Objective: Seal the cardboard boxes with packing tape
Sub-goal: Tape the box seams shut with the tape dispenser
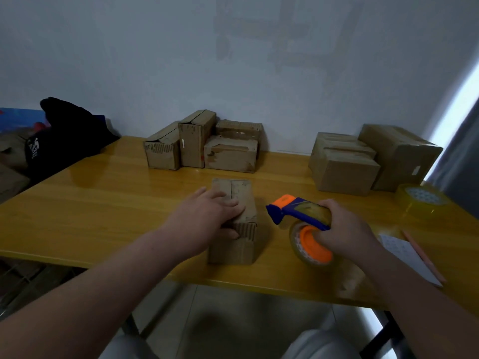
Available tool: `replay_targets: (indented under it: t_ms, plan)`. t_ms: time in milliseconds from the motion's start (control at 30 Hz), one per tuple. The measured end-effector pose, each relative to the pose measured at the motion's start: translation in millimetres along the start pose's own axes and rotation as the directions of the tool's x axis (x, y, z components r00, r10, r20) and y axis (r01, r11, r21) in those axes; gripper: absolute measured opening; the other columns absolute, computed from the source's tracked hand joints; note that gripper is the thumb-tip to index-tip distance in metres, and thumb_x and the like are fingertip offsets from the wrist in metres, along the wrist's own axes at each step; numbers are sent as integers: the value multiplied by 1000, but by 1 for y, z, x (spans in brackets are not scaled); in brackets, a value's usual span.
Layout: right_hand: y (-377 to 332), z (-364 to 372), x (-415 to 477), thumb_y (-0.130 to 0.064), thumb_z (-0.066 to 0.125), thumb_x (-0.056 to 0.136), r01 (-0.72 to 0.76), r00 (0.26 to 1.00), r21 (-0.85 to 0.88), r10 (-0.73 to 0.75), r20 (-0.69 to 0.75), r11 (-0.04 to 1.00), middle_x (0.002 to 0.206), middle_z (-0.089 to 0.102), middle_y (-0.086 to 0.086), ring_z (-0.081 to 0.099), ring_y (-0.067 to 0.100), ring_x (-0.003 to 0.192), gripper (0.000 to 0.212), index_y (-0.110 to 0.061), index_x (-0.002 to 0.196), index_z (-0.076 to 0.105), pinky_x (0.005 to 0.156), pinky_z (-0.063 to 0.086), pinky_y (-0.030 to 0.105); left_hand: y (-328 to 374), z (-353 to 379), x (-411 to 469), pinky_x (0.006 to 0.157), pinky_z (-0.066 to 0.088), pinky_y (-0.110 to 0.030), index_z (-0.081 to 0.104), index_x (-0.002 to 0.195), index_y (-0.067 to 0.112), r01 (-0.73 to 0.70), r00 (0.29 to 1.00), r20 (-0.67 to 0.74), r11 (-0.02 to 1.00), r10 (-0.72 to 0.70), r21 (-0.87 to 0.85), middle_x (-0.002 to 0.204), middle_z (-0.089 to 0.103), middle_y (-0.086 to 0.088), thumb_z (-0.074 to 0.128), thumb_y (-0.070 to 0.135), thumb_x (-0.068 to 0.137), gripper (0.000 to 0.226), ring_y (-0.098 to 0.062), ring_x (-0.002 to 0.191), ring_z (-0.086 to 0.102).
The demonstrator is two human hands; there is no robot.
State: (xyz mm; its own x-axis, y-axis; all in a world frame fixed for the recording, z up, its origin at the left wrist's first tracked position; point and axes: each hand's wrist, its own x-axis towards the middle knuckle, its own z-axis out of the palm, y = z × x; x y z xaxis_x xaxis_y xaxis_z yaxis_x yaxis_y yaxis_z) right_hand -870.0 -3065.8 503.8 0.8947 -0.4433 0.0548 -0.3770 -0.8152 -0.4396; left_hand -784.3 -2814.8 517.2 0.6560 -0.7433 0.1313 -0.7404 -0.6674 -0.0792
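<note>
Yellow wooden table (103,203) against a bare grey wall: a person steadies a small cardboard box (239,246) near the front edge, ready for sealing. The left hand (207,216) lies flat across the box's top, fingers fairly straight and pressing the two flaps down beside the centre seam, the thumb resting against the near face. The right hand (344,229) is wrapped round the handle of a blue and orange tape dispenser (298,211), held just to the right of the box and clear of it, nose pointing toward the box. Its roll of clear tape (308,244) hangs below the hand.

The box looks light and worn, its corrugated edges frayed. It would probably slide on the glossy tabletop unless pinned from above, and the soft flaps may spring up or cave in under hard pressure. Holding it by the top, beside the seam, seems the best hold, leaving the seam free for the tape.

Two clusters of cardboard boxes wait at the back, one on the left (202,143) and one on the right (363,159). A spare tape roll (420,200) sits near the table's right end, with a sheet of paper (404,255) and a pencil (420,252) closer in. A dark garment (64,133) lies beyond the table's left side.
</note>
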Motion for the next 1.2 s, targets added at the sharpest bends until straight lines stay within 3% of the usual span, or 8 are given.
replay_targets:
  t_ms: [300, 400, 467, 533, 600, 667, 833, 1200]
  plan:
    - [5, -10, -12, -10, 80, 72, 174, 985, 530, -144, -98, 830, 101, 58, -6, 60, 17, 88, 65, -41, 120, 49, 74, 55, 43, -15, 5, -5, 116, 10, -44, 18, 143, 47, 51, 998, -32, 998, -50, 45, 153, 22, 19, 57, 38, 89, 67, -17, 144, 12]
    - [-5, -19, -17, -8, 79, 73, 277, 960, 581, -252, -125, 765, 108, 59, -8, 61, 15, 94, 65, -46, 118, 50, 76, 57, 41, -11, -7, -7, 110, 31, -43, 40, 138, 39, 189, 964, -119, 928, -238, -320, 143, 42, 13, 53, 47, 89, 51, -15, 136, 30]
    - [-12, -22, -20, -7, 78, 74, 337, 938, 583, -318, -140, 739, 112, 58, -9, 61, 11, 96, 66, -46, 119, 50, 76, 57, 36, -6, -20, -8, 91, 48, -37, 54, 127, 30, 217, 896, -132, 679, -423, -702, 127, 58, 9, 48, 50, 90, 43, -12, 116, 51]
    - [-19, -23, -24, -6, 78, 75, 389, 915, 571, -373, -151, 723, 114, 58, -11, 60, 6, 97, 66, -47, 118, 49, 75, 56, 30, -2, -34, -8, 71, 48, -29, 64, 110, 25, 222, 857, 65, 253, -511, -942, 107, 68, 7, 50, 54, 87, 39, -12, 97, 59]
    - [-26, -23, -26, -2, 77, 74, 433, 893, 557, -423, -155, 709, 112, 58, -14, 61, 1, 94, 67, -47, 117, 50, 72, 55, 24, -2, -42, -9, 63, 48, -28, 67, 99, 18, 309, 847, 294, -39, -442, -950, 88, 73, 3, 57, 53, 84, 39, -15, 84, 64]
    - [-33, -22, -29, 0, 77, 74, 467, 872, 542, -466, -150, 699, 110, 58, -17, 60, -2, 93, 68, -46, 116, 50, 68, 54, 20, -3, -43, -11, 53, 48, -25, 67, 93, 11, 344, 860, 374, -146, -348, -927, 72, 70, -1, 62, 39, 86, 29, -12, 66, 64]
    - [-40, -22, -31, -8, 81, 72, 506, 845, 502, -519, -127, 701, 108, 58, -21, 58, -8, 95, 68, -51, 115, 49, 65, 49, 9, -9, -38, -12, 51, 46, -24, 65, 81, 9, 345, 832, 358, -110, -424, -932, 62, 66, -2, 59, 13, 88, 9, -9, 52, 60]
    - [-20, -55, -30, -23, 81, 70, 405, 885, 343, -458, 87, 847, 106, 53, -27, 57, -4, 88, 66, -65, 106, 45, 57, 48, 11, -55, -16, -26, 52, 43, -23, 62, 75, 9, 326, 720, 251, -4, -647, -945, 55, 65, 2, 66, 14, 85, 11, -10, 56, 54]
